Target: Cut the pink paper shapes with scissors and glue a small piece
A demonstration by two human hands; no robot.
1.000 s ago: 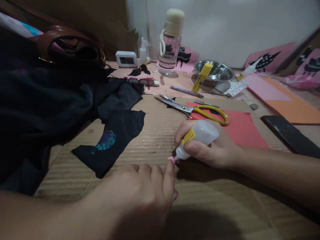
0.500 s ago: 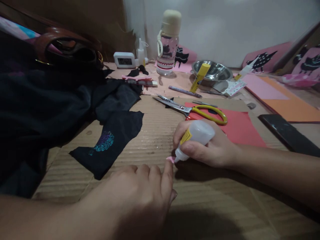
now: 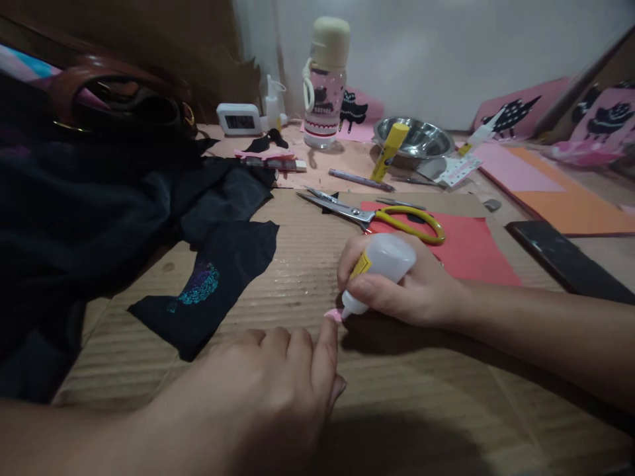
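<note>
My right hand (image 3: pixel 404 287) grips a small white glue bottle (image 3: pixel 380 264) with a yellow label, its nozzle tipped down onto a tiny pink paper piece (image 3: pixel 332 315) on the corrugated cardboard (image 3: pixel 317 264). My left hand (image 3: pixel 262 390) rests on the cardboard with fingers curled, and its index fingertip presses the edge of the pink piece.
Black cloth (image 3: pixel 208 284) with a teal print lies left. Yellow-handled scissors (image 3: pixel 387 217) sit on red paper (image 3: pixel 471 248) behind my right hand. Farther back stand a drinking bottle (image 3: pixel 325 79), a steel bowl (image 3: pixel 419 137), a glue stick (image 3: pixel 388 152), a pen (image 3: pixel 361 180) and a small clock (image 3: pixel 238 119). A dark phone (image 3: pixel 560 261) lies right.
The view has drifted slightly, so everything sits a little further left. Both hands keep their hold; the bottle's nozzle stays on the pink piece.
</note>
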